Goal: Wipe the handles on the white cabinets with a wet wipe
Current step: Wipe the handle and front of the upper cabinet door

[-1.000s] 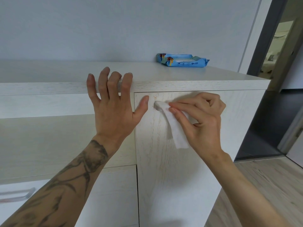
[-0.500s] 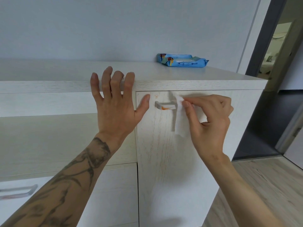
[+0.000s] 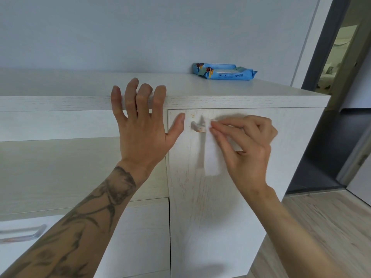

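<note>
Right hand (image 3: 247, 145) grip pinches the wet wipe (image 3: 211, 157) around the handle (image 3: 197, 127).

The white cabinet door (image 3: 220, 197) showed a matt, faintly grained wood-look finish, as did the tabletop (image 3: 200, 89). Its handle (image 3: 197, 128) looked smooth with an orange smear. The wet wipe (image 3: 210, 157) was soft matt cloth. The far wipes pack (image 3: 224, 74) was glossy blue plastic. The floor (image 3: 321, 227) looked like pale wood plank.

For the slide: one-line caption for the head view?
Right hand wipes the cabinet door handle with a wet wipe; left hand braces on the cabinet.
</note>
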Available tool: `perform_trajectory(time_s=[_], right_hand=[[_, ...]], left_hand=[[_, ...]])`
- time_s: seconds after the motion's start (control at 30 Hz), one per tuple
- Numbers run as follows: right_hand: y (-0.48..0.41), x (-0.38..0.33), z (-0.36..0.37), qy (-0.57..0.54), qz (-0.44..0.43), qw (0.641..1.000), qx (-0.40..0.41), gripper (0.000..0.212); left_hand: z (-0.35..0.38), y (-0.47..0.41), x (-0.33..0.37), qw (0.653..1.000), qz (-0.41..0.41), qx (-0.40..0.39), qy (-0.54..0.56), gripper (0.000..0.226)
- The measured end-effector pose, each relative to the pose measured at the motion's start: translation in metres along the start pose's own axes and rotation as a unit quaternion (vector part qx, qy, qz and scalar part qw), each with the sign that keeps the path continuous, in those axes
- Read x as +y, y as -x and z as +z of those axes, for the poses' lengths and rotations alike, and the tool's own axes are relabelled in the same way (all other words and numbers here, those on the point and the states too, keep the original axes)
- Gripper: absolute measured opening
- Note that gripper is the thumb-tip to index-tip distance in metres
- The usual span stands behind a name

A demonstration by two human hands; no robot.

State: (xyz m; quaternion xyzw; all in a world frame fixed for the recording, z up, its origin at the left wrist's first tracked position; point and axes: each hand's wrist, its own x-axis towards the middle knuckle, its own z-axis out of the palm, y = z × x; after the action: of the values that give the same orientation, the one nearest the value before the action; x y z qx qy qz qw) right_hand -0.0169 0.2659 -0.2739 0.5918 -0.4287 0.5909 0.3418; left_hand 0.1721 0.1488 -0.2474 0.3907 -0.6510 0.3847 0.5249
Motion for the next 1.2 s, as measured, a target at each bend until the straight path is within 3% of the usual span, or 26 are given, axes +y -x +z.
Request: perform_trajectory(time_s=[0.5, 0.87, 1.0, 1.13, 1.2], right_hand=[[-0.006, -0.016, 0.016, -0.027, 0.006, 1.0, -0.013, 0.013], [-0.006, 0.014, -0.009, -0.024, -0.007, 0.999, -0.047, 0.015], [-0.006, 0.036, -0.037, -0.012, 0.036, 0.998, -0.051, 0.014], [-0.006, 0.031, -0.046, -0.028, 0.107, 0.994, -0.001, 0.013], [-0.005, 0.025, -0.042, -0.038, 0.096, 0.995, 0.001, 0.015]], left_hand=[[-0.002, 0.0, 0.001, 1.0, 0.005, 0.003, -0.001, 0.058], [-0.001, 0.0, 0.001, 1.0, 0.005, 0.013, -0.001, 0.058], [0.0, 0.0, 0.0, 1.0, 0.007, 0.016, -0.005, 0.058], [-0.001, 0.0, 0.001, 1.0, 0.006, 0.015, -0.006, 0.059], [0.0, 0.0, 0.0, 1.0, 0.007, 0.018, -0.006, 0.059]])
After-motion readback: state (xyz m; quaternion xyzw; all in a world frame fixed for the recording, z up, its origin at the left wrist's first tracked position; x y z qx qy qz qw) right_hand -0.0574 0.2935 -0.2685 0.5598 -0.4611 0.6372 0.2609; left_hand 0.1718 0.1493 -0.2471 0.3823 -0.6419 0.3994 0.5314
